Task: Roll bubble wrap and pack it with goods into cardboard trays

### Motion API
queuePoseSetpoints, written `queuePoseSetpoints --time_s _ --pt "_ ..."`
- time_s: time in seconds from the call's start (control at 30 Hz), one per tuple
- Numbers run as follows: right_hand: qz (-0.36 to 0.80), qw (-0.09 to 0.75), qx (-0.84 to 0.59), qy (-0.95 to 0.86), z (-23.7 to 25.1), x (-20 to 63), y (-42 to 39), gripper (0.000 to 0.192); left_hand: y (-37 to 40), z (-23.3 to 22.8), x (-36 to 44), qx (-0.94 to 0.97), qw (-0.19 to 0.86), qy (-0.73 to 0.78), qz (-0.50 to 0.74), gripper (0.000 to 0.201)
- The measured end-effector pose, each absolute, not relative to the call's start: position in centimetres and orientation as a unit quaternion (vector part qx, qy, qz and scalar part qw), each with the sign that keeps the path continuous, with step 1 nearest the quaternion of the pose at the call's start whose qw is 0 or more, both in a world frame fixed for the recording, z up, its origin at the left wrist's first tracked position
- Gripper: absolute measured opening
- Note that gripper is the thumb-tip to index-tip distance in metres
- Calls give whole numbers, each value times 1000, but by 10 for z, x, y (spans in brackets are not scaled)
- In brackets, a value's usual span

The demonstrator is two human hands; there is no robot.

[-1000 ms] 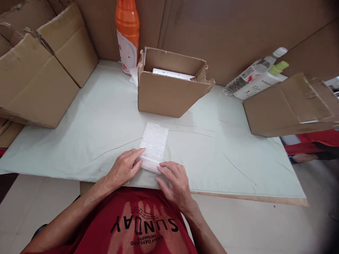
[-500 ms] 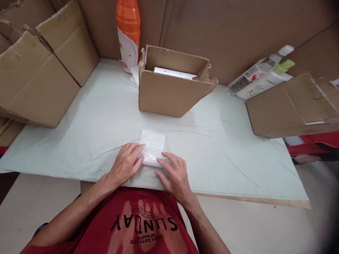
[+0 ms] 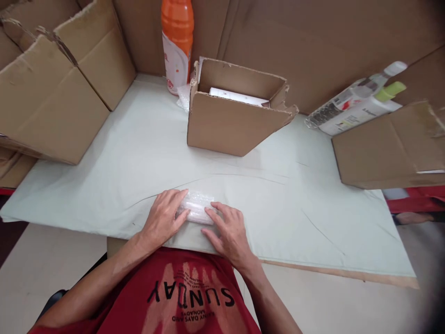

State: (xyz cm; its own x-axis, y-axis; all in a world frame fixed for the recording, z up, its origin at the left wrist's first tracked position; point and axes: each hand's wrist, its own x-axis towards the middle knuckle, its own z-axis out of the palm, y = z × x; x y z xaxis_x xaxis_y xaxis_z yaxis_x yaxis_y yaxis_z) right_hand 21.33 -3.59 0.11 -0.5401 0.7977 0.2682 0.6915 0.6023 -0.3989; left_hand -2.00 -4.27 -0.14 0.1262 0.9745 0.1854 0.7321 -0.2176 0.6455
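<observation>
Left hand: the left hand (image 3: 163, 218) lies palm down on the bubble-wrap bundle (image 3: 196, 208), fingers spread and pressing its left end; it is flat on it rather than closed around it.
Right hand: the right hand (image 3: 227, 232) presses the bundle's right end the same way, fingers extended, with no fist or pinch that I can see.
Bundle: a small, tightly rolled parcel of bubble wrap, lying crosswise on the pale sheet (image 3: 104, 176) near the table's 6 o'clock edge, between the two hands and touching both.
Doing it well: I'd judge even pressure from both hands matters here, keeping the roll square to the body so the wrap doesn't skew or spring loose; fingertips should hold the free edge down.
Open box: one open box (image 3: 236, 120) at 12 o'clock from the bundle, with something white inside.
Other cardboard: a large carton (image 3: 52, 93) at 10 o'clock, a folded piece (image 3: 389, 148) at 2 o'clock.
Bottles: three in all; one orange bottle (image 3: 177, 41) upright at 12 o'clock, two lying bottles (image 3: 354, 109) at 2 o'clock.
Hands counted: two, both the person's own.
</observation>
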Motion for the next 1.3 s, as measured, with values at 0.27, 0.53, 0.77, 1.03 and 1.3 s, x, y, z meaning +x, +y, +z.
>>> queuePoseSetpoints --time_s 0.27,0.53,0.77,1.03,1.3 --pt "191 320 -448 -813 -16 197 -24 23 -57 9 -19 403 515 632 416 85" --pt "384 312 -435 -752 0 220 -27 61 -50 13 0 359 600 544 463 83" --pt "562 286 -486 -605 4 229 -8 37 -43 3 12 476 555 519 444 62" --pt "387 345 -504 -691 67 275 50 18 57 76 -18 675 102 538 495 60" --pt "169 403 -500 -748 175 285 137 26 157 92 -21 691 72 541 473 24"
